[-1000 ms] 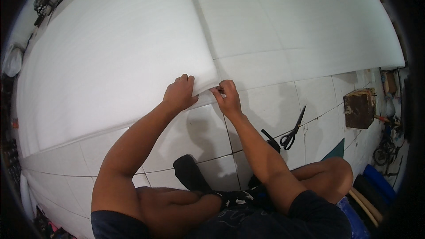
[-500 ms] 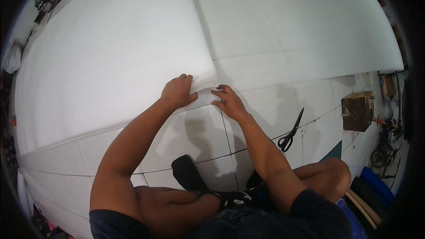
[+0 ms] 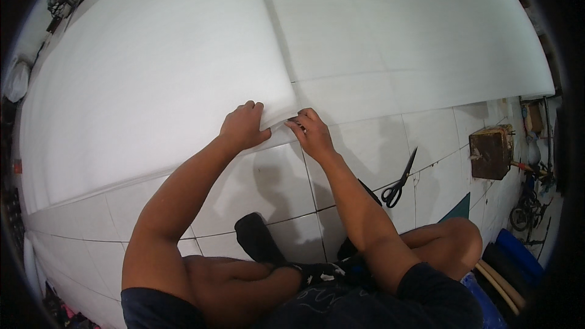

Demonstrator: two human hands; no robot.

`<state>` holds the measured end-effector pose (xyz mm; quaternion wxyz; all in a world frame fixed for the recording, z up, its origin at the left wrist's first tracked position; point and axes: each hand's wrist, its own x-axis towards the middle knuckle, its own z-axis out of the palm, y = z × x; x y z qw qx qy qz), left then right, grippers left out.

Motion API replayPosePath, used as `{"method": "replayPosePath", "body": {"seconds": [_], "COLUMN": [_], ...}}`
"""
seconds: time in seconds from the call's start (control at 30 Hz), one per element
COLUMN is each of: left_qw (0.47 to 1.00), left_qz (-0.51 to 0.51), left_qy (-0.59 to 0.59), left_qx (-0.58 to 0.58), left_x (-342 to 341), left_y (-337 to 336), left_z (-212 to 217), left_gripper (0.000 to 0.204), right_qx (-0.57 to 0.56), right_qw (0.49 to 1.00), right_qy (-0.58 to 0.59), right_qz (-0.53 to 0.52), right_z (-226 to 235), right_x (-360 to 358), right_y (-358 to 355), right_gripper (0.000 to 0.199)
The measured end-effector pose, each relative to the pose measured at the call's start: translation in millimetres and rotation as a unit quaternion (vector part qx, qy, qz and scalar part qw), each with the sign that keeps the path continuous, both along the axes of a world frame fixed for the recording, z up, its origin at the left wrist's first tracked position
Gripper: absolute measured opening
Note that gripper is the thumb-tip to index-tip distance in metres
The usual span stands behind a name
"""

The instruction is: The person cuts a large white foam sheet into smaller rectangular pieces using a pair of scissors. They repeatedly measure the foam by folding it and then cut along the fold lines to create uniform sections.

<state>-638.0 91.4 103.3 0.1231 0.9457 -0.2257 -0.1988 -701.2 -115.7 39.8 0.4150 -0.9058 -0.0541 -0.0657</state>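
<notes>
A wide white foam sheet (image 3: 152, 67) lies in stacked layers over the tiled floor on the left. To the right, a thin see-through layer (image 3: 420, 36) of it shows the tile lines beneath. My left hand (image 3: 242, 127) grips the near edge of the stack, its fingers on top and the thumb against the edge. At the stack's near right corner, my right hand (image 3: 312, 133) pinches the sheet's edge between thumb and fingers. Black-handled scissors (image 3: 400, 181) lie closed on the tiles, to the right of my right forearm.
A worn brown box (image 3: 489, 152) stands on the floor at the right. Beyond it is a clutter of tools and small parts (image 3: 529, 204). Blue and tan rolled material (image 3: 512, 268) lies at the lower right. My bent legs and a dark-socked foot (image 3: 257, 237) are close by.
My right hand has shifted slightly left and up, and its fingers have closed on the sheet's corner. The left hand stays on the edge.
</notes>
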Motion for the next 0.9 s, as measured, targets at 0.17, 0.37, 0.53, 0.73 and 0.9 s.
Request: {"method": "replayPosePath", "body": {"seconds": [0.17, 0.37, 0.53, 0.73, 0.9], "left_qw": [1.0, 1.0, 1.0, 1.0, 1.0], "left_qz": [-0.004, 0.005, -0.004, -0.013, -0.018], "left_qy": [-0.022, -0.015, -0.012, -0.015, -0.016], "left_qx": [-0.018, 0.002, 0.005, 0.001, 0.013], "left_x": [-11.8, -8.6, -5.5, -4.6, -4.7], "left_y": [3.1, 0.1, -1.6, 1.2, 2.9], "left_z": [2.5, -6.5, -4.7, -6.6, -9.5], "left_gripper": [0.054, 0.053, 0.049, 0.048, 0.047], "right_qx": [0.003, 0.094, -0.026, -0.048, -0.054], "right_qw": [0.998, 0.993, 0.995, 0.997, 0.997], "right_qy": [-0.058, 0.001, 0.099, 0.057, 0.047], "right_qz": [-0.024, -0.071, -0.014, 0.018, 0.031], "right_z": [2.0, -3.3, -14.6, -29.3, -24.3], "right_x": [-1.7, -6.2, -15.0, -19.6, -19.4], "right_y": [11.1, 13.4, -7.8, -21.9, -19.7], "right_gripper": [0.018, 0.036, 0.055, 0.049, 0.027]}}
